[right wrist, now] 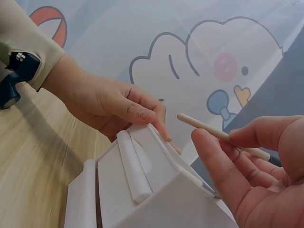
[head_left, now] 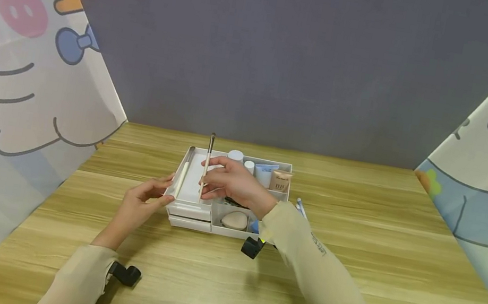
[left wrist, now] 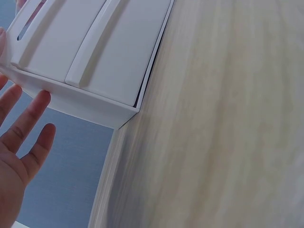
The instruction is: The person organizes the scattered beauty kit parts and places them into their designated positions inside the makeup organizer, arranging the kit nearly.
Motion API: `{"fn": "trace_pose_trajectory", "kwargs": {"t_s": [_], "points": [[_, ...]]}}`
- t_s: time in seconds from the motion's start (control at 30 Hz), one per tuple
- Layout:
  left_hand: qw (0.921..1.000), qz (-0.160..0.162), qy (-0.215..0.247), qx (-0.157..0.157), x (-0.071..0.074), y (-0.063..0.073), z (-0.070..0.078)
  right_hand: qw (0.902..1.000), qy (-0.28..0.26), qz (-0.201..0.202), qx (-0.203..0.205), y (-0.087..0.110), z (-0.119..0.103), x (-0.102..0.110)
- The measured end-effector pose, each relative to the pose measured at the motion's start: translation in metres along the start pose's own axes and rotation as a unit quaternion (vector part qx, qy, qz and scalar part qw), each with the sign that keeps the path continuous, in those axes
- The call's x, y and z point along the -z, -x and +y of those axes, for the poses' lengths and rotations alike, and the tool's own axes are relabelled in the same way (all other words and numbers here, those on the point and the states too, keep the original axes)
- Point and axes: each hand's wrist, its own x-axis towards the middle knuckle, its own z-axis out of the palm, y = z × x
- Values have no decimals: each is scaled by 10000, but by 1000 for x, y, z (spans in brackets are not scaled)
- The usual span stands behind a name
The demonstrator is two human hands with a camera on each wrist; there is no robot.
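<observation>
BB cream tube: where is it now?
In the head view, the BB cream tube sits back right in the white organizer, just right of the blue-and-white tube.

Even, moderate light casts soft shadows across the tabletop (head_left: 193,283).

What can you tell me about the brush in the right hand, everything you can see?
The brush is slim and straight, with a smooth pale handle, a shiny, metal-looking collar and a small dark bristle tip. The right hand pinches it between thumb and fingers, bristles pointing away from the person, over the tray of the white organizer. Whether the handle's end touches the tray is unclear.
</observation>
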Motion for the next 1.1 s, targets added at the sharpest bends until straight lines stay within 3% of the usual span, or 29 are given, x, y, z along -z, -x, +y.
{"fn": "trace_pose_trajectory", "kwargs": {"t_s": [0.6, 1.1], "points": [[9999, -1, 120, -74, 0, -1, -1, 9982, -85, 507, -293, -28, -2, -17], [9998, 68, 99, -178, 0, 1, -3, 9893, 716, 435, -1195, -37, -9, -22]]}}
